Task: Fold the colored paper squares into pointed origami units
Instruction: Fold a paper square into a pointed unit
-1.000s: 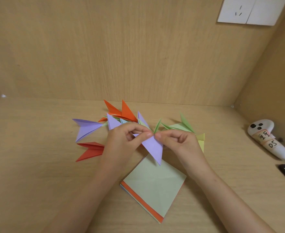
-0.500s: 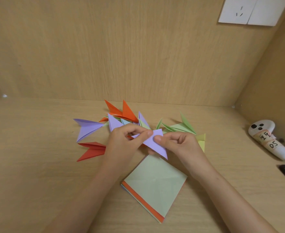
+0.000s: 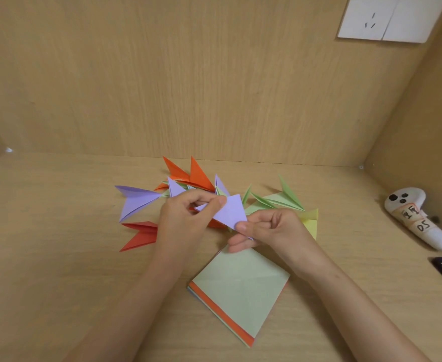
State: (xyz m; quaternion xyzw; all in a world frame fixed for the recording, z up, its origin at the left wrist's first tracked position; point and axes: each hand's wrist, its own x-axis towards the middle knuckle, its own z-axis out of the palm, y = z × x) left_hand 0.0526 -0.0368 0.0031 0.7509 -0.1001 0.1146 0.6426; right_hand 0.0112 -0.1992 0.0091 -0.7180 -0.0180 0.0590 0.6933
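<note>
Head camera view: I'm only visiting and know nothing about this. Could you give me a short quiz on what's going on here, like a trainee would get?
1. True or false: the left hand and the right hand both pinch the purple paper.
2. Which colour is the top sheet of the paper stack? A orange, B pale green, C purple.
3. Fill in: the white controller lies to the ___ of the paper stack.

Key: 1 true; 2 B; 3 right.
</note>
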